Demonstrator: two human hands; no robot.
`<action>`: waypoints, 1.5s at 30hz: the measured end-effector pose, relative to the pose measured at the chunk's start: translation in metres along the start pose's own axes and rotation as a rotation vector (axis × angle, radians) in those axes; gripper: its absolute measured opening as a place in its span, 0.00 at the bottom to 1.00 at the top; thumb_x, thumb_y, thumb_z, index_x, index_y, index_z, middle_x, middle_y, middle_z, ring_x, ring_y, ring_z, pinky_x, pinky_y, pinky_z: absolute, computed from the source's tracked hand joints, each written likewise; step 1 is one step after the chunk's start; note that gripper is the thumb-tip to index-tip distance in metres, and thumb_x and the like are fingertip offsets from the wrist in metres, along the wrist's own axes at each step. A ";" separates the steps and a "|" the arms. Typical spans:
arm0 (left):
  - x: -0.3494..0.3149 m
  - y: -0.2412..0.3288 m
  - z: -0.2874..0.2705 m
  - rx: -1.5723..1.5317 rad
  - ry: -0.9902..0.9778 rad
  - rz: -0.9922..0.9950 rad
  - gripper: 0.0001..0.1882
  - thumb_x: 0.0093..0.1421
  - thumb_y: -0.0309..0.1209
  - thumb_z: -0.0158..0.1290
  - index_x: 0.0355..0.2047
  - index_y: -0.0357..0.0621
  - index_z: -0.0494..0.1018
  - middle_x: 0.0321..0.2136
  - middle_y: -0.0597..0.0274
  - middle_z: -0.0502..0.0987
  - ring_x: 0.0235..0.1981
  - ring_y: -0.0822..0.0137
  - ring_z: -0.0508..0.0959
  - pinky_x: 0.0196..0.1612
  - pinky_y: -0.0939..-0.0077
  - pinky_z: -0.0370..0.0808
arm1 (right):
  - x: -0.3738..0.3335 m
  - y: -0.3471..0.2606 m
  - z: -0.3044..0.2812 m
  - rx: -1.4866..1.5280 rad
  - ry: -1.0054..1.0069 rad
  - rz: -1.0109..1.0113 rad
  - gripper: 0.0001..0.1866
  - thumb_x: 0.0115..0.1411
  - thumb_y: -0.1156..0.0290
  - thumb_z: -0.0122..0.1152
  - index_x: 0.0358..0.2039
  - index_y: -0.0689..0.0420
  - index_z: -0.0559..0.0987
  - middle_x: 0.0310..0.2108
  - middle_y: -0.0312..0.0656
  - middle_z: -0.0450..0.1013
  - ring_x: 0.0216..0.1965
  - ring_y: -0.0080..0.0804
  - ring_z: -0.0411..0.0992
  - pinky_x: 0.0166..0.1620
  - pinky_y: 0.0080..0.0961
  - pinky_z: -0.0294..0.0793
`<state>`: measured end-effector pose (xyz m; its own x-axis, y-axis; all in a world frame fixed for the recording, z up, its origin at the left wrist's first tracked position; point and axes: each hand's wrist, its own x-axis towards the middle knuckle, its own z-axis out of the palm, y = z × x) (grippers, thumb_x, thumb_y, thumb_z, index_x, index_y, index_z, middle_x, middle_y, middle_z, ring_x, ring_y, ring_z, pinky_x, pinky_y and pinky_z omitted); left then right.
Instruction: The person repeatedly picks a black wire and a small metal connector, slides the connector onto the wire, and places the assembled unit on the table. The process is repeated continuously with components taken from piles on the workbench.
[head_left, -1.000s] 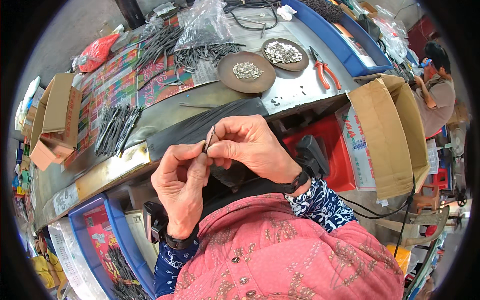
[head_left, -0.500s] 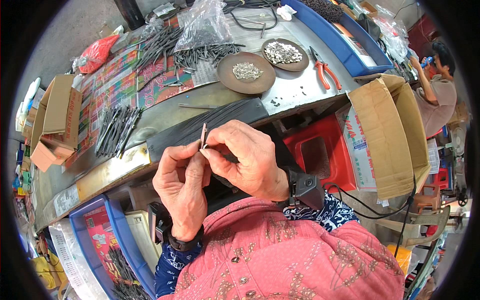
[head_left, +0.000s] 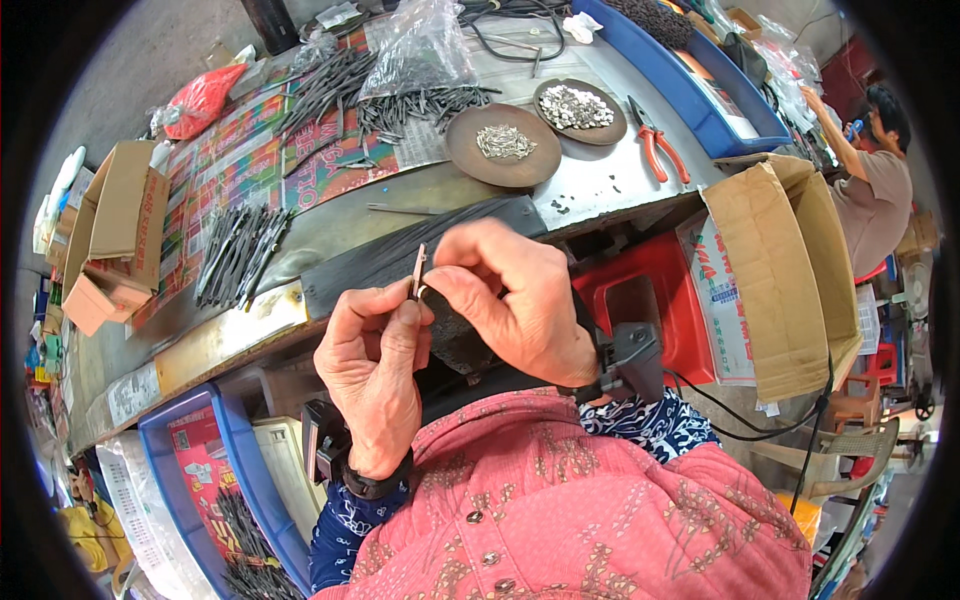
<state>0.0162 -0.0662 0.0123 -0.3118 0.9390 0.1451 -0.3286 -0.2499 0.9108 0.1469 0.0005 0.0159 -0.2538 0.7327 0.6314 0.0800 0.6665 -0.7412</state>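
In front of my chest, my left hand (head_left: 370,365) pinches a thin narrow strip (head_left: 419,263) between thumb and forefinger. The strip stands nearly upright, pale and pinkish toward its top, and its lower end is hidden by the fingers. Close on its right is my right hand (head_left: 520,305), with curled fingers and the thumb tip beside the strip. Whether a small part sits in that closed hand is hidden. Beyond the hands, a brown dish (head_left: 460,150) holds small silvery pins, and a second brown dish (head_left: 617,125) holds small pale metal bits.
Red-handled pliers (head_left: 657,150) lie right of the dishes. Black thin pieces (head_left: 240,255) are bundled at left; more lie under a clear bag (head_left: 420,50). Cardboard boxes (head_left: 770,280) flank the bench. A blue tray (head_left: 690,90) is at far right, a blue bin (head_left: 235,430) below left. A co-worker (head_left: 870,195) sits right.
My right hand has drawn slightly up and right from the strip, its fingers turning. My left hand still pinches the strip. The whole view has shifted a little.
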 end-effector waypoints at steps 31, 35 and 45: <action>-0.002 -0.002 -0.007 -0.009 -0.031 -0.007 0.05 0.62 0.20 0.52 0.39 0.36 0.74 0.27 0.65 0.77 0.20 0.81 0.68 0.22 0.88 0.63 | 0.005 -0.003 -0.003 -0.137 -0.120 -0.021 0.13 0.53 0.69 0.69 0.32 0.59 0.73 0.25 0.41 0.69 0.23 0.34 0.69 0.25 0.27 0.69; -0.001 -0.003 -0.006 0.008 -0.034 -0.015 0.06 0.62 0.20 0.53 0.40 0.37 0.75 0.24 0.71 0.73 0.21 0.82 0.68 0.22 0.88 0.63 | -0.003 -0.004 0.008 0.016 -0.090 0.049 0.10 0.54 0.73 0.67 0.28 0.61 0.73 0.24 0.42 0.69 0.23 0.37 0.71 0.26 0.28 0.70; 0.000 -0.006 0.000 0.024 0.010 0.054 0.03 0.62 0.19 0.53 0.37 0.37 0.73 0.26 0.71 0.74 0.23 0.83 0.68 0.25 0.88 0.65 | 0.001 0.009 0.021 -0.254 0.027 -0.249 0.12 0.55 0.75 0.64 0.22 0.59 0.68 0.18 0.43 0.64 0.19 0.45 0.67 0.21 0.35 0.66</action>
<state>0.0180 -0.0645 0.0067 -0.3373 0.9218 0.1909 -0.2893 -0.2945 0.9108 0.1274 0.0043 0.0056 -0.2700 0.5448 0.7939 0.2568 0.8354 -0.4860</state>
